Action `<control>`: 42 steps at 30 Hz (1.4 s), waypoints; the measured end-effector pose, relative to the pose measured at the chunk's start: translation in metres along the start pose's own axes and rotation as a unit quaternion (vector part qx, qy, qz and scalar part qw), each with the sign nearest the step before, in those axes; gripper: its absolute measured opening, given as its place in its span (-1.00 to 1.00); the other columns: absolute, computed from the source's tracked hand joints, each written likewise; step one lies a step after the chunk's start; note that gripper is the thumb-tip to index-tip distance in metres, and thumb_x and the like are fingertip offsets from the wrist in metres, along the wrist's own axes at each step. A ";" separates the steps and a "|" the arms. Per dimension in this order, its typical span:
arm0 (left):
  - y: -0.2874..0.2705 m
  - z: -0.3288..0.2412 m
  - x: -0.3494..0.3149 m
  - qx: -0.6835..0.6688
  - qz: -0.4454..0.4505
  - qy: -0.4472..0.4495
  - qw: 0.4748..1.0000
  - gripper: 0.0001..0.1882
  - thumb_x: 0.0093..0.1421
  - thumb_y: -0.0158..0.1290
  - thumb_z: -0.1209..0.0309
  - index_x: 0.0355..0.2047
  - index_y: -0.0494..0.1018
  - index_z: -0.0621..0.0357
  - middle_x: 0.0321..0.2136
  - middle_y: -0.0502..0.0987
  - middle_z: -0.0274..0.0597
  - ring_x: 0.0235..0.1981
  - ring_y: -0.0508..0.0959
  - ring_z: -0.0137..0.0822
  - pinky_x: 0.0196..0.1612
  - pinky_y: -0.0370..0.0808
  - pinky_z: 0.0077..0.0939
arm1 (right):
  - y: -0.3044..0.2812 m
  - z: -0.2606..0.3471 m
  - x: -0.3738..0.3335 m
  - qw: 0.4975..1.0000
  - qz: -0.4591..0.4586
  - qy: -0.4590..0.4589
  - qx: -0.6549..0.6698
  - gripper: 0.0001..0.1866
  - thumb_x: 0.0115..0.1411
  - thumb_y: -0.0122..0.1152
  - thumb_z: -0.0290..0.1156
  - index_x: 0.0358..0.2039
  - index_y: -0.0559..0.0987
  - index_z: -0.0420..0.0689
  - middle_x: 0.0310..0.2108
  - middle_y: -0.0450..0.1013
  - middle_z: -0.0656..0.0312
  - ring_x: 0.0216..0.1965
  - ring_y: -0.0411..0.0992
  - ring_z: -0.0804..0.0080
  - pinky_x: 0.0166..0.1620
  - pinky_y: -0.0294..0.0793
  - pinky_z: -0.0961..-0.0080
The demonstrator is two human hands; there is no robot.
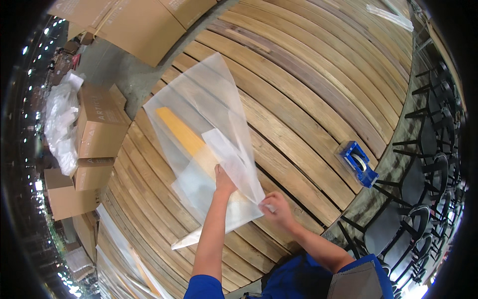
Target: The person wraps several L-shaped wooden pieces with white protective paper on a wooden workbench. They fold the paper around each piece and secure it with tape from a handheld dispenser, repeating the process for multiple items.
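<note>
Blue sleeves [204,287] at the lower edge of the frame are closest, with bare forearms reaching up toward the middle. Near the centre, the left hand [225,180] rests against a translucent sheet [199,82]; its fingers are partly hidden, so whether this grip is closed on anything cannot be told. Right of it and a little lower, the right hand [278,210] has a narrow grip, thumb and fingers pinching the sheet's edge.

Spread from the centre toward the upper left, the sheet lies creased over the slatted wooden surface [318,144], one pale end stretching to the lower left of the hands. A yellow-orange strip [180,130] shows slantwise within the sheet's outline, above and left of the left hand; whether it is wrapped inside is unclear.

At right of centre, near the surface's rim, sits a blue tape dispenser [359,164]. White strips [391,17] lie in the upper right. Cardboard boxes [102,134] and bundled clear plastic [62,124] fill the left, while dark chairs [416,187] line the right side.
</note>
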State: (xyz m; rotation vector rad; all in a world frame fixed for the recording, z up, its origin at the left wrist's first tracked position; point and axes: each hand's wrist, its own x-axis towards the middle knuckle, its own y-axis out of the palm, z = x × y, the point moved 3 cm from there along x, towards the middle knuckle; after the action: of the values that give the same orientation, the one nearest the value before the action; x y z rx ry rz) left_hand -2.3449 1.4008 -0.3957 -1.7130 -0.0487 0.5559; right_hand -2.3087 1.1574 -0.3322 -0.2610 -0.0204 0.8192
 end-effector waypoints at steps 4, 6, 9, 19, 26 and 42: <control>0.020 0.025 -0.047 -0.033 -0.079 0.016 0.996 -0.36 0.17 0.08 0.12 0.24 0.35 0.07 0.28 0.31 0.01 0.35 0.19 0.10 0.33 0.07 0.10 | 0.036 0.027 -0.012 0.970 0.111 -0.174 -0.128 -0.82 0.15 0.33 -0.40 -0.27 0.51 -0.03 0.08 0.48 0.17 0.14 0.40 0.13 0.14 0.40 0.11; 0.000 0.019 -0.077 -0.081 -0.089 -0.005 0.993 -0.34 0.18 0.07 0.12 0.28 0.31 0.07 0.31 0.28 0.02 0.37 0.16 0.12 0.32 0.06 0.22 | 0.049 0.008 -0.023 0.941 0.165 -0.216 -0.202 -0.84 0.22 0.25 -0.33 -0.23 0.52 -0.06 0.15 0.46 0.21 0.22 0.35 0.13 0.21 0.35 0.12; 0.017 0.029 -0.152 -0.108 -0.057 -0.140 0.983 -0.29 0.17 0.12 0.23 0.31 0.25 0.18 0.34 0.22 0.06 0.36 0.15 0.18 0.35 0.08 0.14 | 0.063 -0.021 -0.042 0.897 0.237 -0.247 -0.280 -0.76 0.27 0.14 -0.25 -0.14 0.55 -0.10 0.23 0.42 0.28 0.32 0.26 0.16 0.34 0.24 0.14; -0.030 -0.101 -0.153 -0.396 -0.317 -0.047 0.860 -0.37 0.13 0.21 0.44 0.20 0.29 0.26 0.23 0.32 0.16 0.24 0.32 0.12 0.27 0.28 -0.04 | 0.059 -0.065 -0.059 0.850 0.315 -0.290 -0.308 -0.67 0.17 0.10 -0.33 -0.05 0.58 -0.06 0.18 0.46 0.26 0.30 0.28 0.14 0.35 0.22 0.11; 0.026 0.060 -0.040 -0.196 -0.219 -0.260 0.920 -0.04 0.21 0.10 -0.15 0.42 0.06 0.19 0.47 -0.01 -0.05 0.47 -0.06 0.12 0.43 -0.09 0.10 | 0.060 -0.014 -0.008 0.877 0.317 -0.288 -0.219 -0.80 0.00 0.48 -0.18 -0.48 0.65 0.04 -0.01 0.58 0.39 0.06 0.47 0.30 0.09 0.36 0.20; 0.034 0.120 -0.054 -0.379 -0.251 -0.277 0.846 0.06 0.23 0.06 -0.20 0.44 -0.07 0.32 0.43 -0.03 0.23 0.47 -0.06 0.12 0.46 -0.12 -0.01 | 0.470 0.161 0.242 0.866 0.478 -0.140 -0.034 -0.51 0.34 0.12 0.00 0.05 0.60 -0.14 0.12 0.50 -0.02 0.18 0.41 -0.04 0.24 0.36 0.21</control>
State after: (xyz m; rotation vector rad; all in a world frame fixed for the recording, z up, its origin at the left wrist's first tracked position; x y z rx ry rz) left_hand -2.4481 1.4848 -0.4226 -2.1104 -1.2454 0.6579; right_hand -2.5003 1.6747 -0.3079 -0.2085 -0.2060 1.8520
